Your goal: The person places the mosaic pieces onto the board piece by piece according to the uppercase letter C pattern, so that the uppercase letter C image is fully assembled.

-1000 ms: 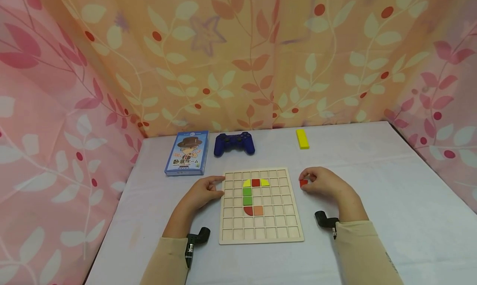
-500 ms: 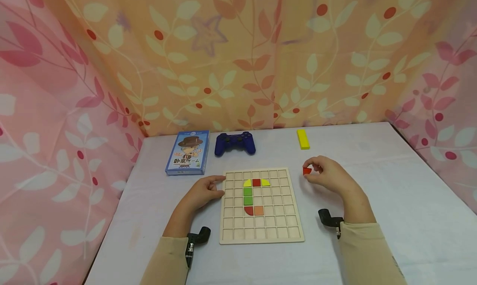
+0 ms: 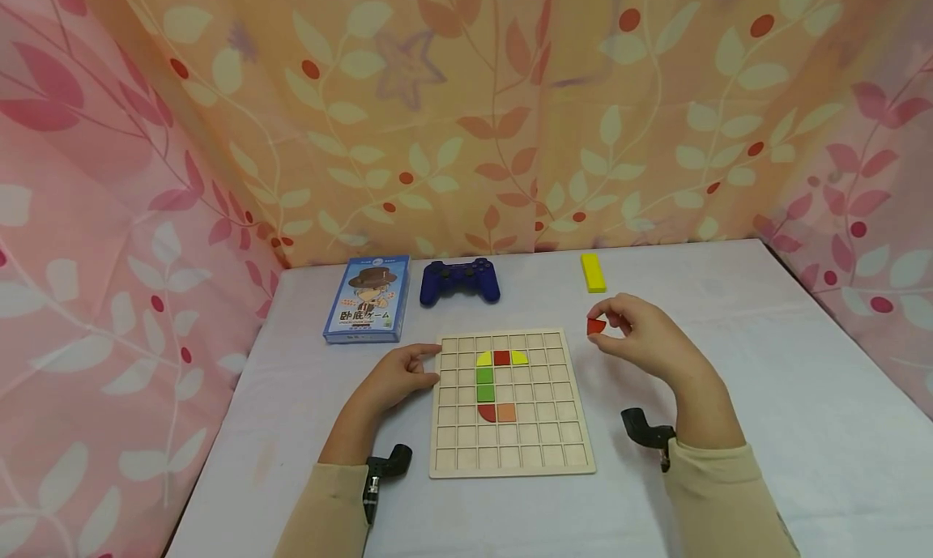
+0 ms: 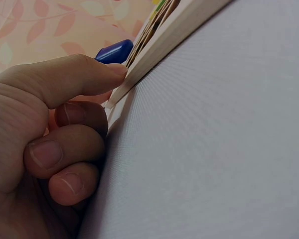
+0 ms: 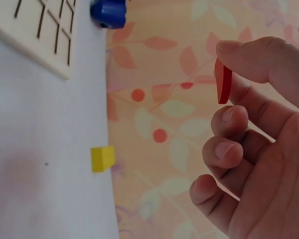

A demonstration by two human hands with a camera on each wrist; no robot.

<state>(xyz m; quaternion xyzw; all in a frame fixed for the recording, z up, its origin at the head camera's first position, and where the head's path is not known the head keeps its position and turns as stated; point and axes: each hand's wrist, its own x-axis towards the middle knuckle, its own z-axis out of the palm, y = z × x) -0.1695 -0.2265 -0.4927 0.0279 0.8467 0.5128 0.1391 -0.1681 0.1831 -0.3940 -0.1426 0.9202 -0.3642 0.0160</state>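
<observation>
A wooden grid board [image 3: 539, 457] lies flat on the white cloth. Set in its cells are two yellow quarter-round tiles [image 3: 519, 358], a red square tile [image 3: 501, 358], two green square tiles [image 3: 484, 384], a red quarter-round tile [image 3: 487, 413] and an orange square tile [image 3: 506, 413]. At the board's left edge, my left hand [image 3: 394, 377] touches the rim with extended index finger and thumb; its other fingers are curled in the left wrist view. Above the table, right of the board, my right hand [image 3: 649, 343] pinches another red quarter-round tile [image 5: 223, 82] between thumb and index finger.
Behind the board are a blue game box [image 3: 367, 300] at the left and a dark blue game controller [image 3: 459, 282] in the middle. A yellow block [image 3: 593, 273] lies beyond my right hand. Floral curtains [image 3: 466, 137] enclose the table's back and sides.
My right hand has moved away from me and up from beside the board with the red quarter-round tile, turning the tile slightly. My left hand has stayed at the board's edge.
</observation>
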